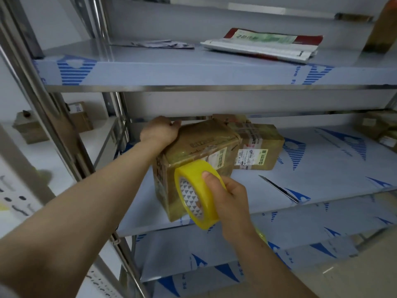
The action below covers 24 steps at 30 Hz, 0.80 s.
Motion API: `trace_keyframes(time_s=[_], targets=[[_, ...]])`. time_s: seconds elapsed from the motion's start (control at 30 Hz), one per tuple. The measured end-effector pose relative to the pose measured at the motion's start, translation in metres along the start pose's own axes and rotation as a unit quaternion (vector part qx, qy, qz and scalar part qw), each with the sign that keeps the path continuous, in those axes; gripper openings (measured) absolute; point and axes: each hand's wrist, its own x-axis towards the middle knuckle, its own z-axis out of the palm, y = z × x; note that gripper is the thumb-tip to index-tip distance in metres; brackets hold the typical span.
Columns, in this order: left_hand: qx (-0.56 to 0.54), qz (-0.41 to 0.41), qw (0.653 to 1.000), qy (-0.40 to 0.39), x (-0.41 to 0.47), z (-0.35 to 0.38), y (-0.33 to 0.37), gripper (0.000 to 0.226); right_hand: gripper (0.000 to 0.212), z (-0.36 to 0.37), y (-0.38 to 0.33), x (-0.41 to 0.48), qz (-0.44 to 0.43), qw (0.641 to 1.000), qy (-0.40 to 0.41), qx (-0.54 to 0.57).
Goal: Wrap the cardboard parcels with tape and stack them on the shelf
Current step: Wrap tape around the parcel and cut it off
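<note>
A metal shelf (322, 168) with blue-printed protective film fills the view, and the cardboard parcel (199, 147) stands on its middle level, just left of centre, near the front edge. Glossy tape already covers its top and near face.

The left hand (160, 131) reaches in from 8 o'clock and grips the parcel's top corner at 10 o'clock, palm down on the cardboard and fingers bent over the far edge. The right hand (227, 198) comes up from 5 o'clock and holds the yellow tape roll (197, 194). Its thumb lies across the roll's outer band and a fingertip shows inside the core. The roll is held on edge right at the lower part of the parcel's near face; whether it touches the cardboard I cannot tell.

A second parcel (257, 147), taped and labelled, lies at 2 o'clock of the first, touching it. A thin blade (279, 189) lies flat on the shelf at 4 o'clock of that pair, well apart from both. On the level above, at 12 o'clock, flat printed bags (262, 46) lie stacked. More cardboard boxes (79, 117) sit on a neighbouring shelf at 9 o'clock.
</note>
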Motion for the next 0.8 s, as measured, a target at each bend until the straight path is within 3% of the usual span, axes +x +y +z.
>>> trace_keyframes(time_s=[0.03, 0.1, 0.17, 0.23, 0.33, 0.43, 0.5, 0.63, 0.67, 0.73, 0.8], targets=[[-0.123, -0.036, 0.992, 0.006, -0.001, -0.004, -0.004, 0.036, 0.037, 0.000, -0.001, 0.000, -0.001, 1.000, -0.005, -0.002], [-0.353, -0.125, 0.927, 0.009, -0.012, -0.010, -0.020, 0.022, 0.031, -0.001, -0.001, 0.001, -0.006, 1.000, -0.005, 0.002], [-0.446, -0.176, 0.875, -0.067, -0.035, -0.006, -0.038, 0.023, 0.028, -0.002, -0.002, 0.000, -0.001, 1.000, -0.009, 0.010], [-0.470, -0.193, 0.855, -0.108, -0.055, 0.001, -0.046, 0.031, 0.028, -0.001, -0.008, -0.003, 0.009, 1.000, -0.011, 0.012], [-0.505, -0.247, 0.825, -0.064, -0.062, -0.002, -0.033, 0.028, 0.032, -0.004, -0.030, -0.007, 0.020, 0.999, -0.043, 0.005], [-0.516, -0.327, 0.781, -0.127, -0.066, -0.007, -0.020, 0.046, 0.036, -0.006, -0.064, -0.008, 0.029, 0.992, -0.119, 0.008], [-0.514, -0.352, 0.761, -0.182, -0.077, -0.004, -0.017, 0.055, 0.024, 0.000, -0.082, -0.003, 0.010, 0.986, -0.163, 0.006], [-0.574, -0.287, 0.755, -0.133, -0.094, 0.022, -0.012, 0.029, 0.025, 0.026, -0.087, 0.020, 0.003, 0.981, -0.182, -0.060], [-0.600, -0.300, 0.731, -0.123, -0.098, 0.026, -0.013, 0.028, 0.025, 0.032, -0.082, 0.026, 0.011, 0.982, -0.175, -0.069], [-0.677, -0.351, 0.637, -0.110, -0.098, 0.038, -0.026, 0.034, 0.026, 0.043, -0.067, 0.043, 0.039, 0.984, -0.154, -0.078], [-0.702, -0.386, 0.594, -0.072, -0.093, 0.047, -0.041, 0.038, 0.025, 0.052, -0.056, 0.064, 0.058, 0.988, -0.124, -0.077]])
